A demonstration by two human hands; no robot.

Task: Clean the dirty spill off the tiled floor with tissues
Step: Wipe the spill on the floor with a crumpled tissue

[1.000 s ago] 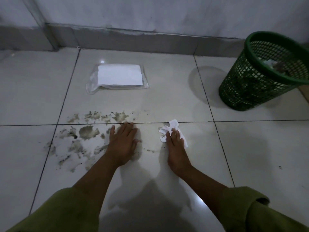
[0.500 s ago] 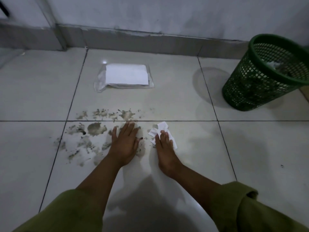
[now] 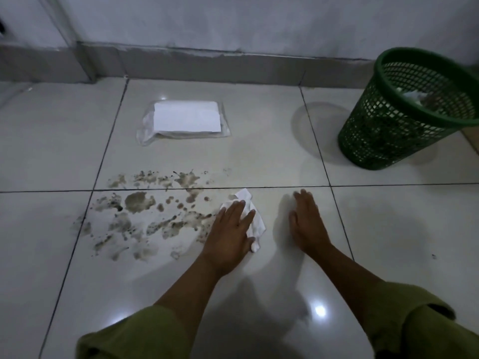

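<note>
A brown, dirty spill is spattered over two white floor tiles, left of centre. At its right edge lies a crumpled white tissue. My left hand presses flat on that tissue with straight fingers. My right hand rests flat on the bare tile just to the right of the tissue, holding nothing.
A clear plastic pack of white tissues lies on the tile beyond the spill, near the wall. A green mesh waste bin with used tissues inside stands at the far right. The wall skirting runs along the back.
The tissue was under my right hand. My left hand has moved right onto it, and my right hand has slid off to the right onto bare tile.
</note>
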